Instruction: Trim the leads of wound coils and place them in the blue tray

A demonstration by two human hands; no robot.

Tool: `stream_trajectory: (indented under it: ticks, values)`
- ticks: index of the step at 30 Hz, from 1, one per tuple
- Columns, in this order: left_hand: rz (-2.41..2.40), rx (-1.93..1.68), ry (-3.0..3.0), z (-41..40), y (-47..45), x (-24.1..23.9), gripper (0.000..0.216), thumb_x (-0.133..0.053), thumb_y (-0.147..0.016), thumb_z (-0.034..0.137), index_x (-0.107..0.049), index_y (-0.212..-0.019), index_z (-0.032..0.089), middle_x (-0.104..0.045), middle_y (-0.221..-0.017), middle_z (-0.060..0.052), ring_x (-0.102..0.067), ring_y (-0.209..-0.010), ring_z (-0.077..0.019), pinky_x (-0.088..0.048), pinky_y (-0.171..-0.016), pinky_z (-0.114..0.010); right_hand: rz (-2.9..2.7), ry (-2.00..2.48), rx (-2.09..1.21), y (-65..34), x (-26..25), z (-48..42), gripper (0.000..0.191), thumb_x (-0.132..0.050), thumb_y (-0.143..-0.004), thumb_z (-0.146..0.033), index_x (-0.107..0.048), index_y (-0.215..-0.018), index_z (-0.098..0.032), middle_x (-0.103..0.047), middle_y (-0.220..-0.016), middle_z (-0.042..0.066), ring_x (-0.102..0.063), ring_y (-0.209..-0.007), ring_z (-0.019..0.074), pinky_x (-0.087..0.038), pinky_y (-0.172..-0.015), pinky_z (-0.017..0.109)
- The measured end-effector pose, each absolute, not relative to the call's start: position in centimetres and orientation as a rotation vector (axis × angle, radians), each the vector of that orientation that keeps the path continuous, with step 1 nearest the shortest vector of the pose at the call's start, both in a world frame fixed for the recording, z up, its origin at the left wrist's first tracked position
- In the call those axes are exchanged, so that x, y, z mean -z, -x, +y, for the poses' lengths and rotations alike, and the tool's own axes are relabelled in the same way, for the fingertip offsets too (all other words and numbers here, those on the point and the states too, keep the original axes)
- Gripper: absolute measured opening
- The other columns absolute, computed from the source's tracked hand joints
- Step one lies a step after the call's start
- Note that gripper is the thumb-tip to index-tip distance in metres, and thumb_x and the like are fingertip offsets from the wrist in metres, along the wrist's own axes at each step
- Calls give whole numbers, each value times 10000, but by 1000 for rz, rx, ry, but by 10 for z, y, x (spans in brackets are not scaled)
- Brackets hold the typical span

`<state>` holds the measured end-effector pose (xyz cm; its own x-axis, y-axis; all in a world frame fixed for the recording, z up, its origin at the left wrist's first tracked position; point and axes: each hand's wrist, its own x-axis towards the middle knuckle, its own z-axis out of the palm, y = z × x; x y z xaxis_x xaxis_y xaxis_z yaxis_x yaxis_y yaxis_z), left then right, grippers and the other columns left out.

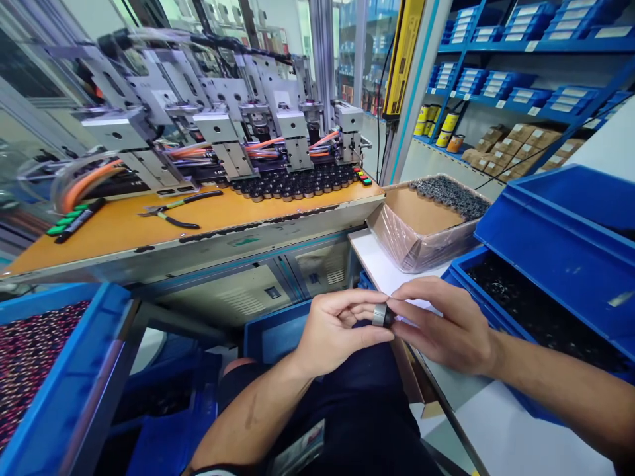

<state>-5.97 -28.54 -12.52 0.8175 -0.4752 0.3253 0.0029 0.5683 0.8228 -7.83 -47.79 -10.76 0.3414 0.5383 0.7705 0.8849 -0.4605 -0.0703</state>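
A small cylindrical part [381, 315], with a silvery metal ring and a black end, is held between both hands above my lap. My left hand [335, 330] pinches its metal side between thumb and fingers. From the other side, the fingertips of my right hand [441, 324] close on the black end. Along the orange bench top [119, 228], below the machine, stand rows of similar black-and-metal parts [297, 184]. What kind of part this is, I cannot make out.
Pliers [176, 210] and markers [77, 220] lie on the bench beneath the machine [223, 132]. To the right are a plastic-lined carton [397, 231] of small parts and a blue bin [496, 317] of black pieces. Another blue bin [106, 311] with red-and-black pieces stands left.
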Motion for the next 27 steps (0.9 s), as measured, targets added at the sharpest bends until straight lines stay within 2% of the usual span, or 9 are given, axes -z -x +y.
stream_trajectory:
  ticks: [4, 9, 16, 20, 24, 27]
  values:
    - [-576, 292, -949, -286, 60, 124, 530, -734, -603, -132, -764, -1007, 210, -735, -903, -18, -711, -792, -98, -563, -748, -112, -1248, 2115, 944, 78, 110, -479, 296, -665, -851, -51, -581, -1135, -57, -605, -1042, 137, -594, -974, 174, -541, -799, 310]
    - [-547, 246, -989, -285, 61, 123, 486, -757, -553, -128, -758, -962, 133, -731, -869, -60, -717, -765, -140, -572, -702, -124, -1262, 2129, 939, 79, 110, -479, 285, -676, -846, -49, -587, -1117, -37, -617, -1026, 140, -599, -966, 176, -539, -796, 313]
    - [-584, 277, -945, -284, 60, 127, 523, -739, -597, -130, -759, -1013, 185, -732, -912, -41, -715, -804, -123, -572, -755, -132, -1302, 2122, 990, 79, 109, -478, 242, -673, -850, -57, -599, -1076, -10, -627, -1001, 161, -604, -953, 190, -551, -785, 329]
    - [-565, 251, -966, -285, 60, 127, 496, -760, -571, -116, -767, -982, 161, -729, -888, -67, -718, -792, -155, -581, -750, -157, -1290, 2131, 984, 78, 110, -478, 204, -655, -860, -45, -613, -1060, -33, -632, -1003, 146, -598, -970, 181, -542, -794, 313]
    - [-555, 264, -965, -285, 59, 128, 540, -750, -558, -126, -775, -983, 207, -731, -896, -41, -716, -801, -136, -575, -757, -144, -1293, 2153, 1004, 78, 107, -478, 197, -678, -860, -80, -620, -1038, -19, -637, -975, 145, -594, -940, 180, -536, -785, 313]
    - [-470, 323, -994, -283, 60, 128, 541, -758, -500, -137, -779, -939, 179, -725, -857, -61, -716, -753, -144, -573, -713, -139, -1327, 2175, 1037, 78, 104, -479, 189, -682, -870, -112, -632, -1029, -22, -642, -966, 144, -600, -931, 190, -539, -777, 323]
